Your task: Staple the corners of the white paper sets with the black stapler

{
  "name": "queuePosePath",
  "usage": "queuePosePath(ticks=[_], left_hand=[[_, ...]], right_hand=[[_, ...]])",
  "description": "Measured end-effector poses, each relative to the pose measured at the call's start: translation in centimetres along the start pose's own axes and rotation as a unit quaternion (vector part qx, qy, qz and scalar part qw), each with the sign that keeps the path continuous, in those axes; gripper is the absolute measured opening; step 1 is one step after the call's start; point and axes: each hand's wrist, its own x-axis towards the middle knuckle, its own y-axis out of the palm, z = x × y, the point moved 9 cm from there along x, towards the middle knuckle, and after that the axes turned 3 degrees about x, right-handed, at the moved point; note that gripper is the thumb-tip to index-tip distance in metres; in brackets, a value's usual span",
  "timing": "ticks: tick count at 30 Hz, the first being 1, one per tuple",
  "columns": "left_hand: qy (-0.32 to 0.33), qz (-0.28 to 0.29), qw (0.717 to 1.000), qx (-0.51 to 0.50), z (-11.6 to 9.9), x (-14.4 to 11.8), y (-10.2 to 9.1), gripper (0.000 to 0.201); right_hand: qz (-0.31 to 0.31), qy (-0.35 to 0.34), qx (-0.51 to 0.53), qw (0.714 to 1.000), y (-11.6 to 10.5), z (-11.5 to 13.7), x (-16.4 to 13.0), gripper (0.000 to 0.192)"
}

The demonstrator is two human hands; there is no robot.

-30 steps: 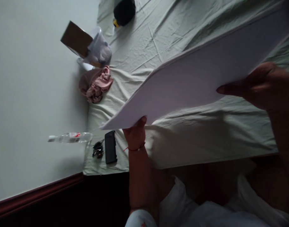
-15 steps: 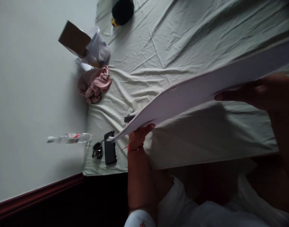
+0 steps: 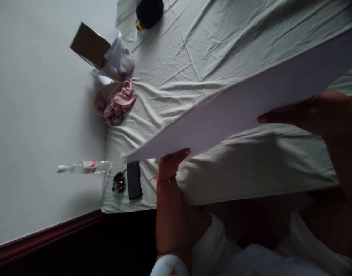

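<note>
A long white sheet (image 3: 222, 115) stretches slantwise across the view, above the covered bed or table. It looks thin and flat; whether it is cloth or paper I cannot tell. My left hand (image 3: 172, 160), with a red string at the wrist, grips its lower edge near the left end, thumb on the near face. Farther right, my right hand (image 3: 314, 111) holds the same lower edge with its thumb laid along the near face. The other fingers of both hands are mostly hidden behind the sheet. The sheet's right end runs out of view.
A pale green cloth (image 3: 170, 65) covers the surface below. Along the wall lie a black phone-like case (image 3: 134, 180), keys (image 3: 119, 181), a plastic bottle (image 3: 89, 167), crumpled pink cloth (image 3: 119, 103), a plastic bag (image 3: 121, 61), a brown box (image 3: 91, 45) and a black item (image 3: 149, 13).
The white sheet has gone from curved to nearly straight, and its near face shows wider. Its left end has risen off the black case. Both hands keep hold, barely shifting.
</note>
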Motion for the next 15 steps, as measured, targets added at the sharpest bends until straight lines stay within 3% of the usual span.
queuePosePath(ticks=[4,9,15], left_hand=[[0.015,-0.015,0.999,0.028,-0.5,0.5,0.1,0.04],[-0.025,-0.031,0.999,-0.01,-0.8,1.1,0.4,0.057],[-0.095,0.035,0.988,-0.117,-0.2,0.5,2.5,0.055]], right_hand=[[0.043,-0.018,0.019,0.999,1.1,0.6,-0.1,0.05],[0.017,-0.004,0.0,1.0,0.2,-0.8,0.4,0.026],[-0.019,0.037,0.035,0.999,-0.8,-1.5,0.2,0.031]])
